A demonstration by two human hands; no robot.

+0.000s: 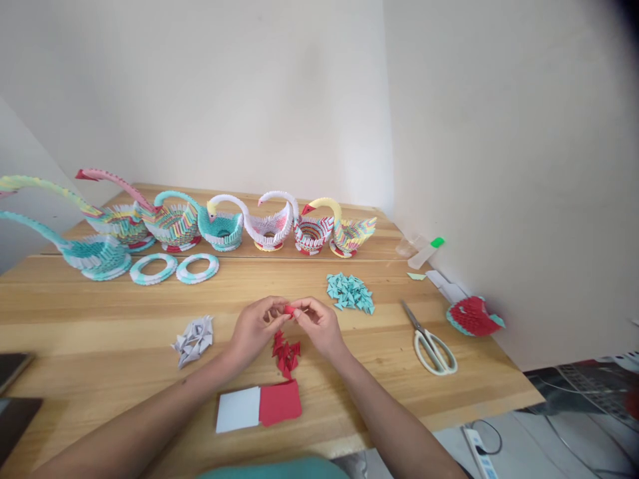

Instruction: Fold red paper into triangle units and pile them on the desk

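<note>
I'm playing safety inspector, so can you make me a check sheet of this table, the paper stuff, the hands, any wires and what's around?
Surface: wooden table.
Job's things: red paper piece between the hands; red folded pieces, red sheets and white sheets nearer the body.
Clutter: scissors on the right; teal folded pieces; grey folded pieces; paper swans toward the back.
Grippers: left hand and right hand both pinch the red paper piece.
Cables: black cable at a power strip on the floor.
Surroundings: pale walls.
</note>
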